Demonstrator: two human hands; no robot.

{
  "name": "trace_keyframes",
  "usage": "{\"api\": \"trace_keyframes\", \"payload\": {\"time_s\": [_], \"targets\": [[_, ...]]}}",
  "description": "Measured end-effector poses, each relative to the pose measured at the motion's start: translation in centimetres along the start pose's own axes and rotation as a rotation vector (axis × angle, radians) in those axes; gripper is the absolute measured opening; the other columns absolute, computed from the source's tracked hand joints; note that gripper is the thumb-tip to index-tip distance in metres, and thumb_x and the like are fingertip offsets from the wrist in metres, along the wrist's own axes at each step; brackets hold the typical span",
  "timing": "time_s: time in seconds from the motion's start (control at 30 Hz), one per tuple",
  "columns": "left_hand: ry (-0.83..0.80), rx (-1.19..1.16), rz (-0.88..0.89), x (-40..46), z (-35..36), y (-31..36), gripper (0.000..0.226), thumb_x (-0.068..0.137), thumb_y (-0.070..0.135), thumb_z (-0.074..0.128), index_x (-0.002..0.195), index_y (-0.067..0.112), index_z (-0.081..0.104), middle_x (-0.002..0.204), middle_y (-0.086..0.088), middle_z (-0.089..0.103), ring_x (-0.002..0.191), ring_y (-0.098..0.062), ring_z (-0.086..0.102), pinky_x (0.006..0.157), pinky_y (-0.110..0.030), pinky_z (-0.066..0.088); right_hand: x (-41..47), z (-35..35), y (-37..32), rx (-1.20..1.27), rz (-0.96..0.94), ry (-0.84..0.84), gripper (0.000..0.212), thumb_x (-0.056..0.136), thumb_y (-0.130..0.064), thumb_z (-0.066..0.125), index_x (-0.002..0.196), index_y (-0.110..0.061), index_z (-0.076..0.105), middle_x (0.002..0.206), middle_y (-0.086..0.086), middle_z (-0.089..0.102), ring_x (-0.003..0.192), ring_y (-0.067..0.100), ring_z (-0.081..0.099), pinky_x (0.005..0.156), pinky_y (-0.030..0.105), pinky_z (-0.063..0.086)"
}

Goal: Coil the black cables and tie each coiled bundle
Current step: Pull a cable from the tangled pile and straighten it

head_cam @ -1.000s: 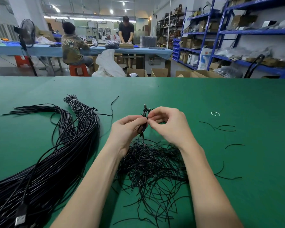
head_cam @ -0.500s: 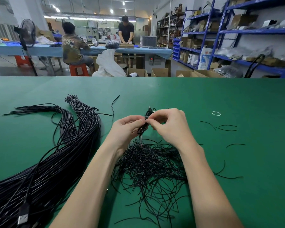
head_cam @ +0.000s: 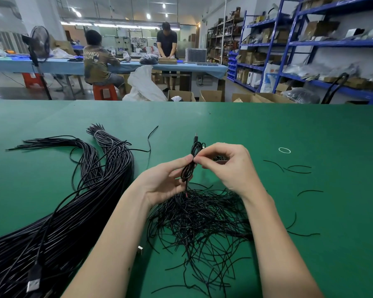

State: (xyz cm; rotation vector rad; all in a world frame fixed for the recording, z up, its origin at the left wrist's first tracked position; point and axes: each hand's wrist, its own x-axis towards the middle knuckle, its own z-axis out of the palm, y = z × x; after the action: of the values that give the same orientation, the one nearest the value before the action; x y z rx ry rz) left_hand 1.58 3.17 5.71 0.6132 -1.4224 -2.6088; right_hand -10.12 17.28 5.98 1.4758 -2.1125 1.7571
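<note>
- Coiled black cable [head_cam: 189, 163] is held upright between both hands above the green table [head_cam: 267, 125]; compared with half a second ago it stands a little taller and straighter, its plug end showing more clearly above the fingers
- Long axis of the coil runs nearly vertical in the picture, leaning slightly, with the plug tip [head_cam: 195, 138] pointing up and away from the person and a thin tail hanging down toward the pile of tie wires [head_cam: 198, 220]
- Left hand [head_cam: 162, 181] is curled around the lower half of the coil, thumb and forefinger pinched on its waist, much as in the earlier frame
- Right hand [head_cam: 226, 166] meets it at the same waist, thumb and forefinger closed in a pinch there and the other fingers loosely bent; whether it grips a tie wire or the cable itself cannot be told
- Both hands sit slightly nearer the person than a second ago
- Big bundle of uncoiled black cables [head_cam: 78, 203] lies on the left of the table, unchanged, a USB plug [head_cam: 33, 280] at its near end
- Small white ring [head_cam: 284, 150] and a few stray tie wires [head_cam: 297, 168] lie to the right, well apart from the hands
</note>
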Motion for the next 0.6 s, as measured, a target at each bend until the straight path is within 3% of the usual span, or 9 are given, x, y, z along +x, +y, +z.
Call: {"api": "trace_keyframes", "payload": {"time_s": [0.17,0.3,0.6], "targets": [[0.015,-0.008,0.002,0.24,-0.02,-0.26,0.01,0.065,0.015,0.08,0.074,0.013,0.081,0.081,-0.004,0.074,0.063,-0.013,0.066,0.058,-0.026,0.056,0.2,-0.39,0.04,0.003,-0.01,-0.015,0.013,0.079,-0.019,0.088,0.077,-0.03,0.081,0.075,-0.011,0.077,0.07,0.008,0.073,0.07,0.028,0.06],[-0.014,-0.105,-0.05,0.22,0.2,-0.38,0.007,0.067,0.011,0.079,0.073,0.008,0.08,0.077,-0.006,0.071,0.058,-0.017,0.067,0.053,-0.027,0.056,0.34,-0.61,-0.16,-0.052,-0.037,-0.024,0.013,0.079,-0.02,0.087,0.077,-0.031,0.08,0.074,-0.014,0.076,0.071,0.008,0.072,0.067,0.026,0.059],[-0.074,0.024,-0.047,-0.07,-0.7,0.24,0.019,0.064,0.022,0.084,0.079,0.013,0.078,0.081,-0.002,0.067,0.066,-0.012,0.055,0.056,-0.02,0.041,0.31,0.2,-0.64,-0.119,-0.098,-0.021,0.009,0.085,-0.015,0.082,0.081,-0.022,0.078,0.079,-0.014,0.074,0.078,0.009,0.069,0.067,0.017,0.053]]}}
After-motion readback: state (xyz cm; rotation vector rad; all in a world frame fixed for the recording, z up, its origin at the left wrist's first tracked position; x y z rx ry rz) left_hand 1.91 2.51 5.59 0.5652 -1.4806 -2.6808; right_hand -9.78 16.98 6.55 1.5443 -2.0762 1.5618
